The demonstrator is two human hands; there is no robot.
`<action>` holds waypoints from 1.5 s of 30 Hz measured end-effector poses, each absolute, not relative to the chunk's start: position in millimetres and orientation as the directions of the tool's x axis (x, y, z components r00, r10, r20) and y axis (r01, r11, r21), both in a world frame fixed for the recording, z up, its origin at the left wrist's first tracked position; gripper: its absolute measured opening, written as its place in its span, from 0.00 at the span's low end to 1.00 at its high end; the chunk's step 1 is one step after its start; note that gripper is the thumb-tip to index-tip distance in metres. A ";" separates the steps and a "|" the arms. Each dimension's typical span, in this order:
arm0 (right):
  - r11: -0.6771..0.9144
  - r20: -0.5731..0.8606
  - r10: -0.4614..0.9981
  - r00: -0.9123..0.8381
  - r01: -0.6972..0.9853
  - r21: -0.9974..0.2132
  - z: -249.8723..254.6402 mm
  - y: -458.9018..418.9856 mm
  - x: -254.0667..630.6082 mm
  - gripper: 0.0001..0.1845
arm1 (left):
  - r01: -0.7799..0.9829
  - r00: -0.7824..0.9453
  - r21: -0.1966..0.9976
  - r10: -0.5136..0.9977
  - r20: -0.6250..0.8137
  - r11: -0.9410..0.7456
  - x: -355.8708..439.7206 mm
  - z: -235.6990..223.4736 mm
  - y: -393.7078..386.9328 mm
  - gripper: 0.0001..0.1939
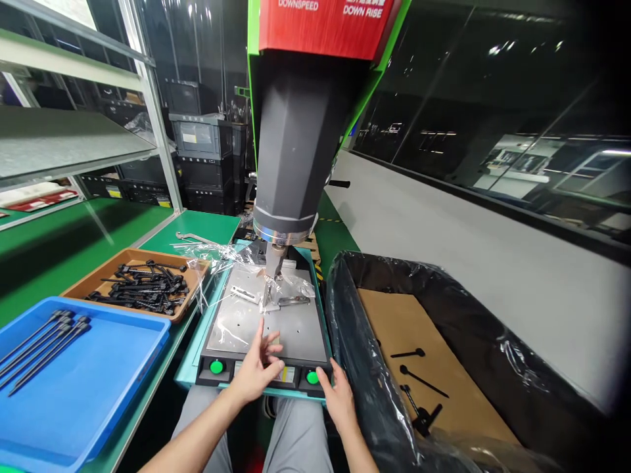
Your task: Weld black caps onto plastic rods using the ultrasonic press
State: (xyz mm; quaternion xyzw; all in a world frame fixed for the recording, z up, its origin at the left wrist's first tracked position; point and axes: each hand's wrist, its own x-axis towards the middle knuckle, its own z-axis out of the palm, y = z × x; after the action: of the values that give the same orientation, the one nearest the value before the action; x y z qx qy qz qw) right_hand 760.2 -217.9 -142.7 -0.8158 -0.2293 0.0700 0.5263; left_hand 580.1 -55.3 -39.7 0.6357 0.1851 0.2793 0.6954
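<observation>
My left hand (257,364) hovers over the front of the machine's metal base plate (290,335), empty, with its index finger stretched toward the metal tool head (274,266). My right hand (341,396) is at the base's front right corner, fingers apart and holding nothing. Its thumb tip lies at or just beside the right green button (313,377); contact is hard to tell. The left green button (217,366) is untouched. Under the tool head sit a metal fixture (245,293) and clear plastic film (298,286), partly hiding what lies there.
Left stand a blue tray (98,387) with several black rod-like parts and a brown tray (131,255) heaped with black parts. A black-lined box (389,299) at right holds several black parts on cardboard. The machine's dark column (300,131) rises centrally. A wrench (194,237) lies behind.
</observation>
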 end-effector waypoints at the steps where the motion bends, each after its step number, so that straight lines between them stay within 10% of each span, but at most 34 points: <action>1: -0.330 0.173 0.418 0.892 0.326 -0.886 -134.2 -215.4 759.7 0.33 | -0.170 0.771 0.984 0.629 0.100 0.053 590.5 -39.1 -51.5 0.56; 15: 0.125 0.231 0.770 0.594 0.216 -0.969 -29.2 -82.5 732.9 0.18 | -0.226 0.637 0.950 0.705 0.312 -0.216 585.4 -0.5 -33.5 0.43; 22: 0.165 0.437 0.560 0.704 0.423 -0.891 4.3 -24.7 741.7 0.26 | -0.262 0.626 0.946 0.711 0.319 -0.193 587.8 24.1 -17.0 0.41; 30: 0.020 0.403 0.680 0.613 0.533 -0.846 43.2 14.0 765.5 0.15 | -0.263 0.643 0.953 0.709 0.290 -0.151 587.5 46.5 -2.5 0.40; 45: 0.252 0.428 0.753 0.499 0.382 -0.889 9.1 -132.1 695.1 0.14 | -0.105 0.726 0.989 0.671 0.148 -0.104 566.4 -8.7 -30.3 0.40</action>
State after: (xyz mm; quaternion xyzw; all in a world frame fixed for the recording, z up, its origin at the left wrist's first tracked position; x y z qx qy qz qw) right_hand 695.1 -132.1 9.1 -0.5934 -0.4784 0.1473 0.6304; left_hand 566.4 -30.3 -8.7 0.6773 0.2089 0.3053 0.6360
